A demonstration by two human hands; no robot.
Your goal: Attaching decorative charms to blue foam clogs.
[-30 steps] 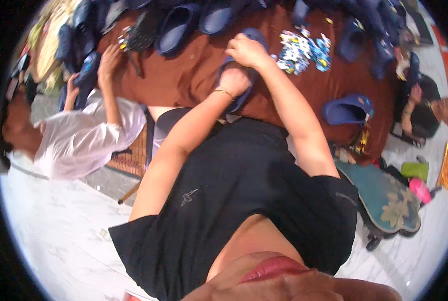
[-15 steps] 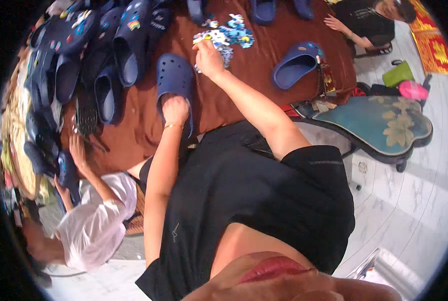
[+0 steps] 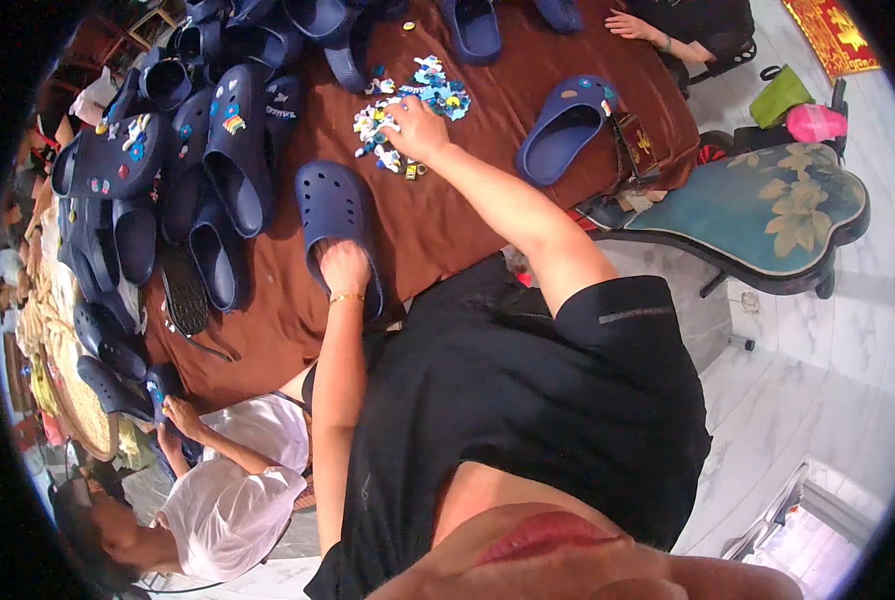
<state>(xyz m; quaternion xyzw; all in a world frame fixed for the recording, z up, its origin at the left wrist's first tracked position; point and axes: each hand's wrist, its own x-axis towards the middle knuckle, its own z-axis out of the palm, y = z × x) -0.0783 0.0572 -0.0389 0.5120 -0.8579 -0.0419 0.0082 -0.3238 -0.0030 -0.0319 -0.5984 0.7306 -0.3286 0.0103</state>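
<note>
Your left hand (image 3: 345,265) sits inside one blue clog (image 3: 333,200) near the bench (image 3: 447,225) edge, probably steadying it; grip hidden | your right hand (image 3: 414,130) dips into one charm heap (image 3: 435,92), likely placed for reach; pinch unclear | one decorated clog (image 3: 567,128) apart, right; charms uncountable

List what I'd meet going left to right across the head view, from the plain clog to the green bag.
Plain clog with the left hand in its opening → right hand → charm-decorated clog → green bag.
</note>
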